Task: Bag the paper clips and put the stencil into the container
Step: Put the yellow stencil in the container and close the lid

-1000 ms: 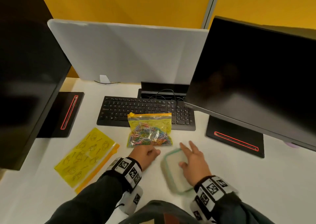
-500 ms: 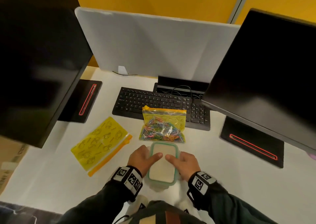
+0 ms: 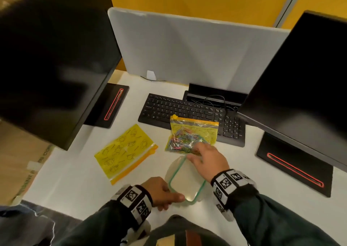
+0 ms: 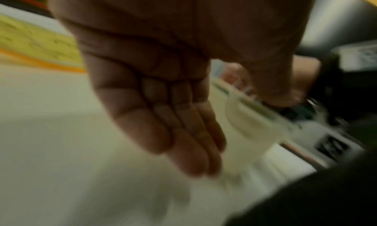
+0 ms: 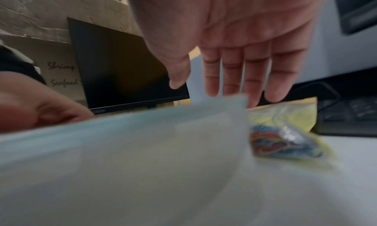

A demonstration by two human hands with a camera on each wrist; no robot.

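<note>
Container [image 3: 185,184]: rigid, light, slick plastic; best gripped at rim.
Left hand [image 3: 161,192]: pinched its near rim.
Right hand [image 3: 208,160]: fingers straight, at its far edge.
Stencil [image 3: 124,152]: thin, flexible; left of container.

The container [image 3: 185,182] looks like cloudy see-through plastic with a green rim. The bag of paper clips [image 3: 191,134] is shiny, crinkly clear plastic. The stencil [image 3: 124,151] is smooth yellow plastic. The desk [image 3: 78,172] is smooth, matt white.
</note>
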